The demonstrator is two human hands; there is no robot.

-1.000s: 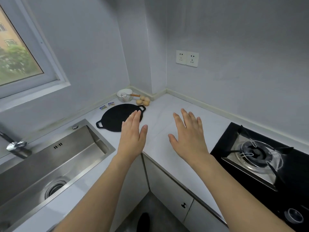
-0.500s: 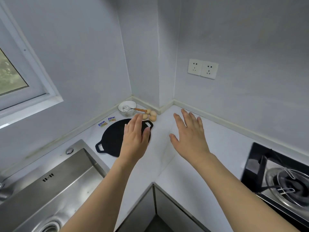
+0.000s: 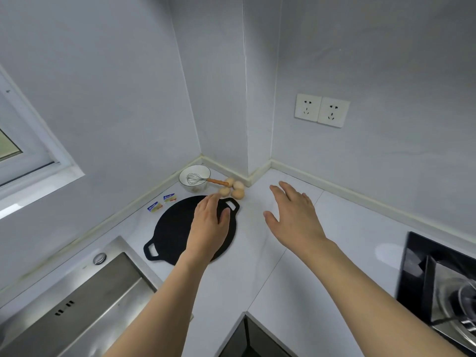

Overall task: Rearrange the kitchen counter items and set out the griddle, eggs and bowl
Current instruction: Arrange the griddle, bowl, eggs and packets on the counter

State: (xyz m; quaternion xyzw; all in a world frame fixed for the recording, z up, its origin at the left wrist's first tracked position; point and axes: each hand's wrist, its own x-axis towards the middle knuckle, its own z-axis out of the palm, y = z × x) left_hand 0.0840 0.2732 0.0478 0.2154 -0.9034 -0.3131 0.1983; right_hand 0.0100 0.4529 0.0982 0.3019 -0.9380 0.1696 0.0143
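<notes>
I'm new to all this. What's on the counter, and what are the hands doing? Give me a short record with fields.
place: white corner counter
griddle: black round griddle, flat on the counter
bowl: white bowl in the corner, whisk resting in it
eggs: four eggs beside the bowl
packets: two small packets by the wall
left hand: left hand open, above the griddle
right hand: right hand open, holding nothing

Left hand (image 3: 210,225) over griddle (image 3: 175,233) (eggs (image 3: 233,189) beyond), fingers straight.
</notes>
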